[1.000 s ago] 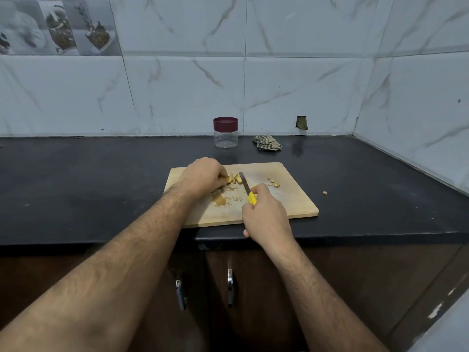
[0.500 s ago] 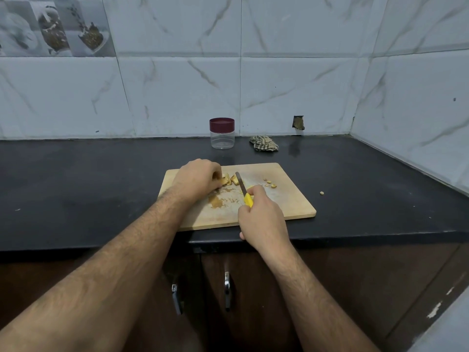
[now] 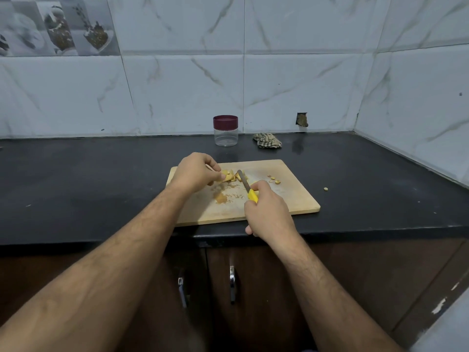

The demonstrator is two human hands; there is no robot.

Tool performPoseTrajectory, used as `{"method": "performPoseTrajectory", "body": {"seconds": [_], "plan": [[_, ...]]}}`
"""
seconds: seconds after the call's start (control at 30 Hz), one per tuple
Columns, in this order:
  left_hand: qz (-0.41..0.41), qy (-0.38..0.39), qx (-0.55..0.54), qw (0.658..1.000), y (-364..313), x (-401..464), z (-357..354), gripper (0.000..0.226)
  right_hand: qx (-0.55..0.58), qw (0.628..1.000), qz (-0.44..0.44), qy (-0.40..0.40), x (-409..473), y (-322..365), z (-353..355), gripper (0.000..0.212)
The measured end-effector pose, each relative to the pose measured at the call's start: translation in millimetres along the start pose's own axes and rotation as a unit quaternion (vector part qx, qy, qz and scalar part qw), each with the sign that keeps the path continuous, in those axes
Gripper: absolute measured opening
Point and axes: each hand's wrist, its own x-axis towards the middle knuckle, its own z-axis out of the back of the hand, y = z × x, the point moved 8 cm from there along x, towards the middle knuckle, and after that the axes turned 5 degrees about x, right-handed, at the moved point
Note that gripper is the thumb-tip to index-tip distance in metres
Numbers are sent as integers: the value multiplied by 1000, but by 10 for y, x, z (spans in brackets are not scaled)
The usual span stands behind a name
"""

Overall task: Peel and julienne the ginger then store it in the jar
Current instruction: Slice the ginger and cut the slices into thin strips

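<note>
A wooden cutting board (image 3: 291, 196) lies on the black counter. Pale yellow ginger pieces (image 3: 232, 176) sit near its far middle. My left hand (image 3: 194, 171) has its fingers curled over the ginger and pinches a piece at its left end. My right hand (image 3: 266, 210) grips the yellow handle of a small knife (image 3: 243, 182), whose blade points away from me just right of the ginger. Ginger scraps and brown peel bits (image 3: 220, 198) lie on the board. An empty clear jar (image 3: 225, 131) with a maroon lid stands by the back wall.
A crumpled checked cloth (image 3: 267, 143) lies right of the jar. A few small ginger bits (image 3: 274, 179) sit on the board's right part, and one bit (image 3: 326, 189) lies on the counter beyond it. Tiled walls close the back and right. Cabinet doors with handles (image 3: 232, 283) are below.
My left hand has lifted slightly and re-gripped the ginger. The knife stays just right of it, almost in the same spot.
</note>
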Motion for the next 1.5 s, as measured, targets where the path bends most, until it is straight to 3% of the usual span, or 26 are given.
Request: {"method": "performPoseTrajectory", "body": {"seconds": [0.2,0.37,0.57,0.8,1.07,1.37,1.5], "plan": [[90,57,-72,992,151,-248,-91,19,-124,992,11,25,-220,112,33,33],[100,63,35,992,145,-401,-126,27,-175,982,20,63,-359,142,-42,35],[95,64,98,989,47,-473,-13,21,-153,984,29,83,-432,209,-49,36],[109,76,-3,991,108,-434,-90,5,-143,987,39,65,-407,260,-153,36],[124,89,-47,987,228,-393,-100,16,-159,986,40,41,-299,257,-66,49],[104,117,-95,983,155,-430,-203,20,-160,985,54,36,-346,284,-99,46],[64,92,-27,993,204,-381,-148,3,-179,982,57,33,-308,290,-73,50]]}}
